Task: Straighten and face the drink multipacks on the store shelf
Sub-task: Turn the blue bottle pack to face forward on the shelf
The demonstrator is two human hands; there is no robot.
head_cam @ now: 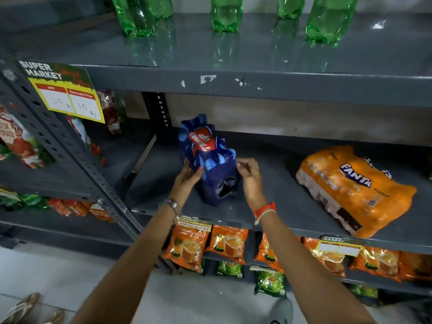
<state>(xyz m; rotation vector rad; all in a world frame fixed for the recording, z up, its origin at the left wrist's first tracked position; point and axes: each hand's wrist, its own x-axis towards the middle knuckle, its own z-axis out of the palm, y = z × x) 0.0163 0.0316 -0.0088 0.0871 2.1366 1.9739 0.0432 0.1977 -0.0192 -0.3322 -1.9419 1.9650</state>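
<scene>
A dark blue drink multipack (211, 157) with a red label stands on its end on the middle grey shelf (275, 206), turned at an angle. My left hand (188, 177) presses its left side and my right hand (249, 171) grips its right side. An orange Fanta multipack (355, 190) lies flat and skewed on the same shelf to the right, one corner hanging over the front edge.
Green bottles (225, 15) stand on the upper shelf. Orange tea packets (229, 246) hang below the middle shelf's front edge. A perforated upright post (70, 155) with a price card (67, 94) stands at the left, and snack bags (21, 143) fill the neighbouring rack.
</scene>
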